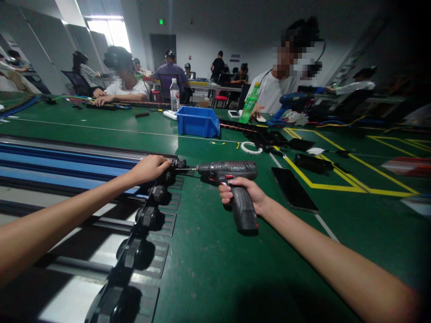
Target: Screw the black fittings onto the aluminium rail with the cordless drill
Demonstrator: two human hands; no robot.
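Observation:
My right hand (pixel 244 190) is wrapped round the handle of a dark cordless drill (pixel 232 169). The drill lies level, its long thin bit pointing left at the far end of a row of black rounded fittings (pixel 150 217). These fittings line the right end of a long assembly with blue panels (pixel 84 169) and dark rails. At its far corner my left hand (pixel 153 167) is closed, fingertips pressed together close to the drill bit's tip. Whatever those fingers pinch is hidden. Flat slotted dark plates (pixel 158 260) stick out beside the fittings over the green table.
A blue bin (pixel 198 122) stands beyond the drill, near a clear bottle (pixel 174 95) and a green bottle (pixel 250 104). Right of the drill lie a black phone-like slab (pixel 293 189), a white ring (pixel 251 148) and yellow tape lines (pixel 332 186). Co-workers sit across the table.

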